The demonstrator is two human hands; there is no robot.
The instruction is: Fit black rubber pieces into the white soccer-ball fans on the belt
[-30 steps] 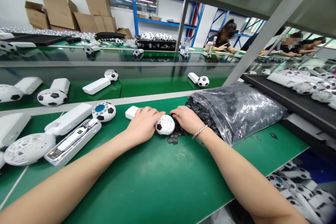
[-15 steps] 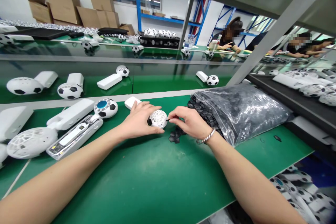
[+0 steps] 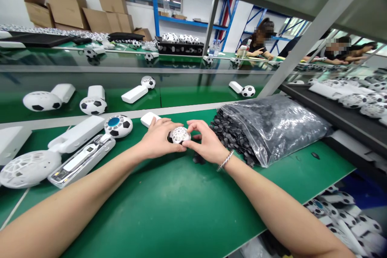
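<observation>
My left hand (image 3: 161, 137) is wrapped round the round white head of a small handheld fan (image 3: 180, 134), with its grille facing up and black football patches on its sides. The fan's white handle (image 3: 150, 119) sticks out behind my left fingers. My right hand (image 3: 202, 141) has its thumb and fingers against the right side of the head; any black piece under them is hidden. Just right of it, black patch pieces (image 3: 231, 133) spill from a clear plastic bag (image 3: 281, 127). A few loose pieces (image 3: 198, 159) lie partly under my right hand.
More football fans lie at left, one with an opened handle (image 3: 83, 160). Behind the bench edge, a belt (image 3: 193, 92) carries several fans. A slanted metal post (image 3: 305, 44) and a black tray (image 3: 326, 105) of fans stand right. Co-workers sit at the far right.
My right hand has moved left from beside the fan head, where it pinched a small black piece, onto the head's side. The fans on the belt have shifted right.
</observation>
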